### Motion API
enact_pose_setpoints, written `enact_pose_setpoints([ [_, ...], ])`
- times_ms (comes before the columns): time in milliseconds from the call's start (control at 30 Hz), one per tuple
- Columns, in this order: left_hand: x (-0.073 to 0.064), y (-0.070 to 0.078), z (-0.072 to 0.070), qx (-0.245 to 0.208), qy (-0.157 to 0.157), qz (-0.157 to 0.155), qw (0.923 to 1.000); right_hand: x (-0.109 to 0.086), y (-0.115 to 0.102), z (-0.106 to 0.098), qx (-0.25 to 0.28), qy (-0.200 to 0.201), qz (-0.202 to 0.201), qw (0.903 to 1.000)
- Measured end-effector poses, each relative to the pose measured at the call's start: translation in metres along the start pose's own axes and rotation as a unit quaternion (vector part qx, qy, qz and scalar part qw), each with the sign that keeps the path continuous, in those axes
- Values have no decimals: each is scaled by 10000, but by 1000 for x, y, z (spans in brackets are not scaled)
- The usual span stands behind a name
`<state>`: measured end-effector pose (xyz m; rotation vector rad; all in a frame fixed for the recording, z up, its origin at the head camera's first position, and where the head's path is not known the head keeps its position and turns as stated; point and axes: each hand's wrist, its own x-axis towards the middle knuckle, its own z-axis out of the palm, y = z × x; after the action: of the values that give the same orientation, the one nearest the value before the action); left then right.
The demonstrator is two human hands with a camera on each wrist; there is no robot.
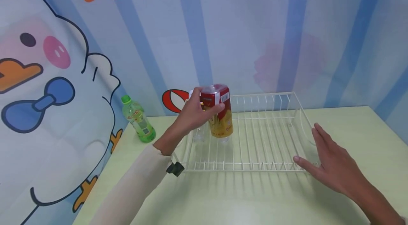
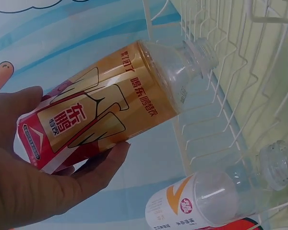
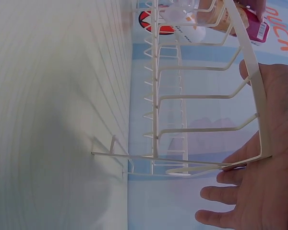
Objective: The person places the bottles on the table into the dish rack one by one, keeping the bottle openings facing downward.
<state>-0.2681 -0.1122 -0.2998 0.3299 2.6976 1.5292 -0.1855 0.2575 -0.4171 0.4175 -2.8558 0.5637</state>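
My left hand (image 1: 192, 115) grips the base end of a plastic bottle (image 1: 224, 123) with a red and gold label. The bottle is upside down, its clear neck (image 2: 199, 57) pointing down into a white wire dish rack (image 1: 251, 170). Beside it, a clear bottle with a white label (image 2: 173, 206) also stands neck-down at the rack's left end, mostly hidden behind my left hand in the head view. At the rack's front right corner is my right hand (image 1: 336, 163), fingers straight and spread, thumb by the rim; in the right wrist view it overlaps the rack's side frame (image 3: 261, 115).
A green bottle with a green cap (image 1: 139, 118) stands upright on the pale table (image 1: 223, 196), left of the rack. Behind the table hangs a blue striped cloth (image 1: 242, 33) with a large cartoon duck (image 1: 63, 111). A small black object (image 1: 175, 168) shows at my left sleeve.
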Motion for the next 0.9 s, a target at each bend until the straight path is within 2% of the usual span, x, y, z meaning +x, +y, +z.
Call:
enact_pose_setpoints([
  [100,8,-1,2,135,-23,-181,9997,-1,0,0,32,27,-10,10000],
  [433,29,-6,11,761,-128,-513,9957,-1,0,3,32,111,-12,9999],
  [633,39,-10,17,784,-195,-657,9946,-2,-3,1,31,11,58,10000],
  [900,51,-17,26,915,-233,-602,9937,-2,-4,0,52,-7,69,10000],
])
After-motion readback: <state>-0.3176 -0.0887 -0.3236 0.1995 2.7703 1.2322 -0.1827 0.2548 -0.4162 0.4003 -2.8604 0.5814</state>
